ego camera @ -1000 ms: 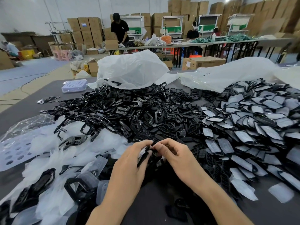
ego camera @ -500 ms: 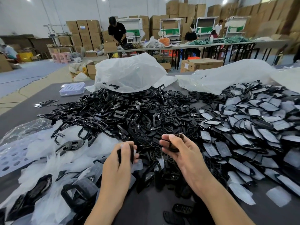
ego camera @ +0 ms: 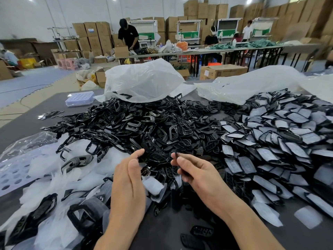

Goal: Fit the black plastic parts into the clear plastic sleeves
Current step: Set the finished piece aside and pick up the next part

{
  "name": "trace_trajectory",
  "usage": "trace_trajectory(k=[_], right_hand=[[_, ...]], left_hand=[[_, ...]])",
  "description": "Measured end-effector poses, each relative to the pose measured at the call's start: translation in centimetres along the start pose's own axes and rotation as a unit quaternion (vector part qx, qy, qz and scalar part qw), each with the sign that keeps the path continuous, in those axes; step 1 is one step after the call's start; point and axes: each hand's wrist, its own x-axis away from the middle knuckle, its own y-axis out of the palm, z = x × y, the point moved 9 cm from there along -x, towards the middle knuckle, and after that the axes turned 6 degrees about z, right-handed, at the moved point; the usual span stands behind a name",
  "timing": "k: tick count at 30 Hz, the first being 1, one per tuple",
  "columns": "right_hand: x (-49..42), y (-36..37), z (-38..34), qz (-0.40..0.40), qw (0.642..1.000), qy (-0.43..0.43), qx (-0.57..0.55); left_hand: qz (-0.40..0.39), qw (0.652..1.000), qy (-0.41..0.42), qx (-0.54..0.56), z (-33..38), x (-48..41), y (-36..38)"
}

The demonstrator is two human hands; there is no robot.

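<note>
Head view: left hand (ego camera: 128,181) released, fingers loosely straight, gripping nothing, poised over clear sleeves (ego camera: 54,179) strewn near left. Right hand (ego camera: 200,175) just beside, not touching, pinching a thin black part (ego camera: 178,166) edge-on. Loose black parts (ego camera: 137,127) heaped centre, sleeved parts (ego camera: 281,139) heaped right. Bare table (ego camera: 171,230) only between the forearms and along the far-left edge.

Forearms (ego camera: 124,221) bare as far as seen; left hand (ego camera: 128,179) and right hand (ego camera: 196,173) bare; nails short.
</note>
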Motion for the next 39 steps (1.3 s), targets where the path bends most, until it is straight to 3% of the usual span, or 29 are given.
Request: trace_trajectory(k=[5,9,13,16,19,24,34,39], right_hand=[[0.3,-0.5,0.5,0.011,0.971,-0.043,0.234],[0.2,-0.4,0.7,0.024,0.974,-0.055,0.218],[0.0,-0.7,0.7,0.039,0.976,-0.060,0.207],[0.0,-1.3,0.2,0.065,0.978,-0.068,0.188],[0.0,-1.8,-0.3,0.086,0.982,-0.068,0.153],[0.2,-2.8,-1.5,0.129,0.966,-0.112,0.196],[-0.2,-2.4,-0.9,0.112,0.967,-0.107,0.202],[-0.3,-2.3,-0.4,0.110,0.969,-0.092,0.200]], left_hand=[[0.000,1.000,-0.008,0.020,0.0,-0.1,0.1],[-0.027,0.984,-0.103,0.141,-1.0,-0.5,0.8],[-0.089,0.916,-0.226,0.320,-1.9,0.0,2.9],[-0.112,0.888,-0.259,0.362,-2.3,0.2,3.8],[-0.117,0.889,-0.252,0.364,-2.4,0.2,3.9],[-0.124,0.893,-0.248,0.354,-2.5,0.2,3.7],[-0.159,0.942,-0.170,0.243,-1.9,0.4,4.1],[-0.126,0.947,-0.164,0.245,-1.5,0.2,3.5]])
